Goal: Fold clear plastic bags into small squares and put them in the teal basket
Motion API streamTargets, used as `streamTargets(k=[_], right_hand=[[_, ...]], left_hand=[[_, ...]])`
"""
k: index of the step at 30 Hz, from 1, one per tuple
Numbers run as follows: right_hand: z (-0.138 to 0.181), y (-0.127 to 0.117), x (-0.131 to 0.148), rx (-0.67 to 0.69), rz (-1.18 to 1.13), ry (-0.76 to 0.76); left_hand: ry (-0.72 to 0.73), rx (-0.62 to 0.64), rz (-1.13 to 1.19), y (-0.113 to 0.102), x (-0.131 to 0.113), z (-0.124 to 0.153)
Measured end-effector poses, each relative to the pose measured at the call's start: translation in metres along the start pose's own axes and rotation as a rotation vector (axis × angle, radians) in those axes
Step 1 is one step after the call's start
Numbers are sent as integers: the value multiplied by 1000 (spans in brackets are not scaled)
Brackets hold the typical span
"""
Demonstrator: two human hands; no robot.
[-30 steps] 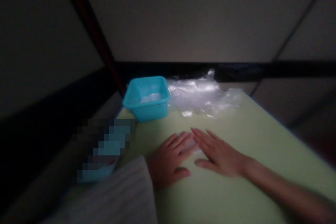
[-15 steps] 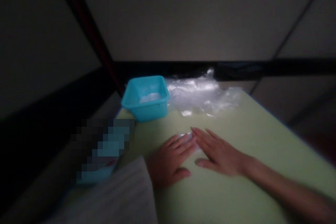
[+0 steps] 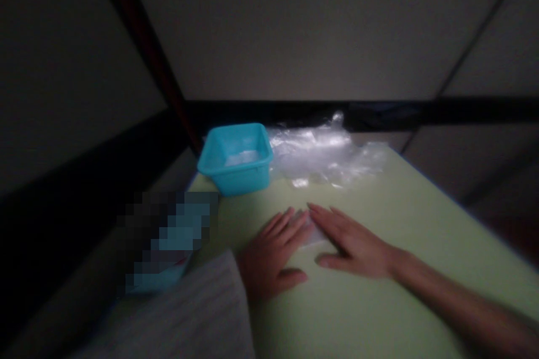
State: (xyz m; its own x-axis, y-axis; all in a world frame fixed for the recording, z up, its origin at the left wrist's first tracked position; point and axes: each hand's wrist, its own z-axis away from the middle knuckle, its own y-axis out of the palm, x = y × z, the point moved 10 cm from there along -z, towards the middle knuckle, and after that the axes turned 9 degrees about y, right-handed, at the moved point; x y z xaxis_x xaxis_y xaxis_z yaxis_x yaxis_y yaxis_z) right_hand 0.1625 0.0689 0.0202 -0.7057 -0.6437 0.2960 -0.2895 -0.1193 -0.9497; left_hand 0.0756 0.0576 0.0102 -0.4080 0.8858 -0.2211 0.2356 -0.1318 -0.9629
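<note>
Both hands lie flat near the middle of a yellow-green tabletop (image 3: pixel 379 314). Beneath their fingers is a small, thin whitish piece (image 3: pixel 314 236), perhaps plastic or paper; its kind cannot be made out. My left hand (image 3: pixel 275 255) has its fingers stretched out over the left part of the piece, thumb apart. My right hand (image 3: pixel 351 244) rests at the piece's right edge, fingers extended and thumb spread away. The fingertips of the two hands nearly meet. Parts of the piece are hidden under the fingers.
A turquoise plastic basin (image 3: pixel 242 180) with whitish pieces inside stands at the back left. Beside it, crumpled clear plastic (image 3: pixel 324 154) spreads along the far edge. A pixelated patch with a light-blue thing (image 3: pixel 181 230) borders the table's left side. A wall rises behind.
My left hand's fingers have shifted slightly and spread, showing more of the whitish piece between the hands. My right hand has hardly moved. The view has shifted a little.
</note>
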Motion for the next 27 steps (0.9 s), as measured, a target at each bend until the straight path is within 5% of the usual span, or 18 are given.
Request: streamTargets(k=[7, 15, 23, 27], right_hand=[[8, -30, 7, -183, 4, -238], [10, -34, 29, -326, 174, -351], [9, -31, 30, -319, 158, -335], [7, -34, 21, -270, -85, -261]], left_hand=[[-111, -143, 20, -16, 9, -1], [-105, -209, 28, -23, 7, -2], [-91, -234, 25, -25, 5, -3], [-59, -275, 25, -30, 3, -3]])
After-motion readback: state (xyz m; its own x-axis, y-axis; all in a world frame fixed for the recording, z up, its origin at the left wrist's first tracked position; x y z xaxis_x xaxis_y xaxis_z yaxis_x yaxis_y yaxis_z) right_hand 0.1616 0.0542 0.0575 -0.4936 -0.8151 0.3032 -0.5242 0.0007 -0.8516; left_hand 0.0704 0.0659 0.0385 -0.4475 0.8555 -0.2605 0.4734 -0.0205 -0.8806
